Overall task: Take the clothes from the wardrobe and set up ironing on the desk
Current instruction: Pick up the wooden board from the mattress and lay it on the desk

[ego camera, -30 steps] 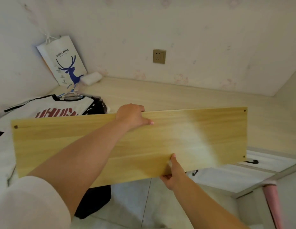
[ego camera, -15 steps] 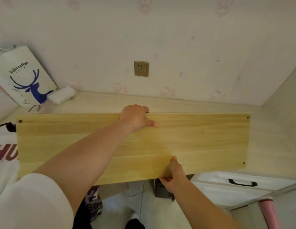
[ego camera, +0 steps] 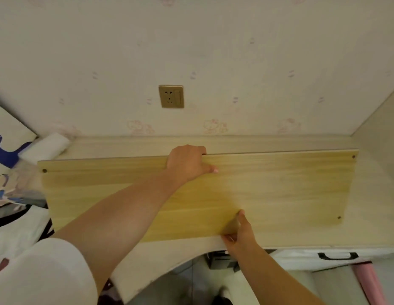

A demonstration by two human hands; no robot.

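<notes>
From the head view, a long pale-yellow wooden board (ego camera: 279, 190) lies lengthwise over the light wood surface (ego camera: 279, 143), its far long edge running parallel to the wall and its near edge close to the surface's curved front rim; whether it lies flat on the surface or is held just above it cannot be told. The left hand (ego camera: 188, 165) curls over the board's far edge near the middle, fingers hooked behind it and the thumb pressed on the top face. The right hand (ego camera: 239, 233) pinches the near edge, thumb on top and fingers tucked underneath. Small screw holes mark the board's corners. At the left edge, a white garment with dark trim and red lettering (ego camera: 13, 230) lies on the surface, partly beside the board's left end. Behind it stand a white paper bag with a blue deer print (ego camera: 6, 142) and a white roll (ego camera: 48, 146). A brass-coloured wall socket (ego camera: 171, 96) sits on the patterned wallpaper above the board.
</notes>
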